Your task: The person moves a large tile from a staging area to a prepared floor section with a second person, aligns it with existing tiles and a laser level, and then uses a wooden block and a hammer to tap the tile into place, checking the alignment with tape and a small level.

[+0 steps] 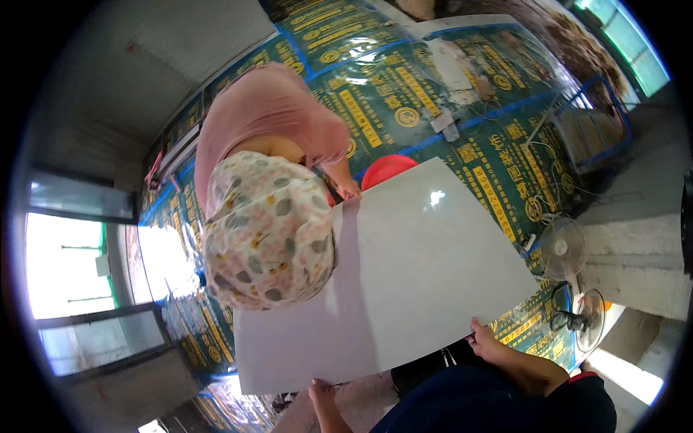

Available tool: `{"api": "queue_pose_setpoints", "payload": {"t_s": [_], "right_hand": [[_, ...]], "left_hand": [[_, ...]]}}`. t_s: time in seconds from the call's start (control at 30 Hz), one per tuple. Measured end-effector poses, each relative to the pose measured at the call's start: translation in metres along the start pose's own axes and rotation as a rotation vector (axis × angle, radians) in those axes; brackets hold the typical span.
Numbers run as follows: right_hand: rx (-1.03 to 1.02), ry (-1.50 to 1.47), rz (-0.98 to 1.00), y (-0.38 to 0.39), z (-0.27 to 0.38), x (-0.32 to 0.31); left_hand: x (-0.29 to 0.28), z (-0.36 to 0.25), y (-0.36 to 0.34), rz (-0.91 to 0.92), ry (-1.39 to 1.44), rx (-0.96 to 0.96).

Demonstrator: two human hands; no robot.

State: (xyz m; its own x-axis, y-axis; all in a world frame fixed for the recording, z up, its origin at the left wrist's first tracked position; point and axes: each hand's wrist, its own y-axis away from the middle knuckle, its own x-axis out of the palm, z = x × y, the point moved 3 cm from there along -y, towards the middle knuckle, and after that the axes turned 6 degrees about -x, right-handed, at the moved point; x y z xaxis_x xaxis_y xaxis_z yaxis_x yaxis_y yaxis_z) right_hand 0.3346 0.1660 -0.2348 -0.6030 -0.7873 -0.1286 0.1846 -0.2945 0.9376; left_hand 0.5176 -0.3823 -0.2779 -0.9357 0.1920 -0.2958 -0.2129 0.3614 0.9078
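A large, flat, glossy white tile [426,267] spans the middle of the view, tilted slightly. My left hand [322,392] grips its near edge toward the left corner; the thumb lies on top and the fingers are hidden underneath. Farther right, my right hand [485,339] is closed on the same near edge, also with its thumb uppermost. Across from me, a co-worker in a pink top [271,108] and a patterned head covering [267,231] bends over the tile. One of the co-worker's hands [348,190] is at the far edge.
A red basin [388,170] sits just beyond the tile's far edge. Green printed protective sheeting [404,86] covers the floor. Standing fans [564,247] and loose cables are on the right, near a blue-framed cart [595,130]. Windows [68,263] are at the left.
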Motion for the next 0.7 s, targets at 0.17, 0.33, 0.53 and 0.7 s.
{"api": "queue_pose_setpoints", "payload": {"t_s": [0.17,0.33,0.53,0.7], "right_hand": [[0.008,0.010,0.079,-0.025,-0.019,-0.025],[-0.014,0.240,0.040,-0.024,-0.021,-0.005],[-0.040,0.292,-0.094,0.033,0.016,-0.009],[-0.063,0.306,-0.143,0.035,0.016,0.001]], "left_hand": [[0.026,-0.001,0.002,0.114,-0.070,0.020],[0.036,0.007,0.009,0.209,-0.179,0.112],[0.082,0.034,0.023,0.315,-0.391,0.121],[0.089,0.020,0.024,0.347,-0.431,0.145]]}}
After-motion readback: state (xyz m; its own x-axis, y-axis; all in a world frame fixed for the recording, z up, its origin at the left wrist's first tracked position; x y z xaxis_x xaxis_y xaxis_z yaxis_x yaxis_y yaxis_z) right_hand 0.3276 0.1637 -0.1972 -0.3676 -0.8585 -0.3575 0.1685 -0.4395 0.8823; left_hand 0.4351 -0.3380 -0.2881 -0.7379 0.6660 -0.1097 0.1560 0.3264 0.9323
